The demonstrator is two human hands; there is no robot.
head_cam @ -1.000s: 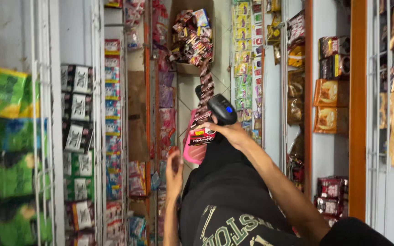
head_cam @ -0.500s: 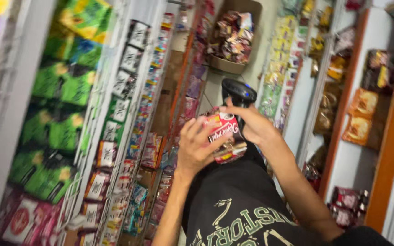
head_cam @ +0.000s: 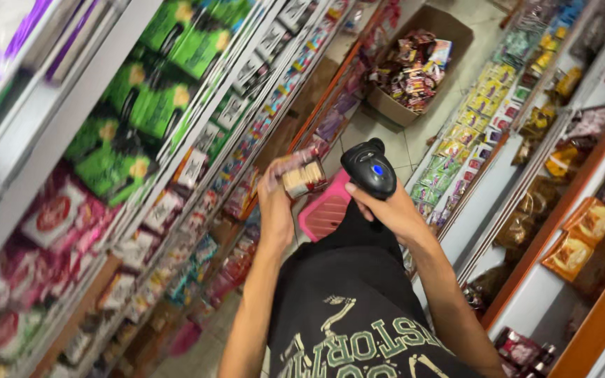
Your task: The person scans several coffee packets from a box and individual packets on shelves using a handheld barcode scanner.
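Two hands were raised in a narrow shop aisle. The left hand [head_cam: 276, 210] had its fingers closed around one small snack packet [head_cam: 302, 175], clear-fronted with pale biscuits showing and a red edge, held up just beside the scanner. The right hand [head_cam: 390, 210] had its fingers wrapped around the grip of one black handheld scanner [head_cam: 368, 168], which had a small blue light on top and its head turned toward the packet. The two things were close but did not clearly touch.

Under the hands one pink plastic basket [head_cam: 323, 210] sat on the tiled floor [head_cam: 414, 133]. Farther up the aisle stood one brown cardboard box [head_cam: 449, 28], open and heaped with small red and dark wrapped packets.

On the person's left, the shelves [head_cam: 71, 119] held rows of green bags high up, black-and-white packets beside them, and red-and-white bags lower down. On the right, hanging strips of small yellow and green sachets [head_cam: 484, 105] ran along the rack, with orange and dark bags [head_cam: 582, 238] on white shelves edged in orange.
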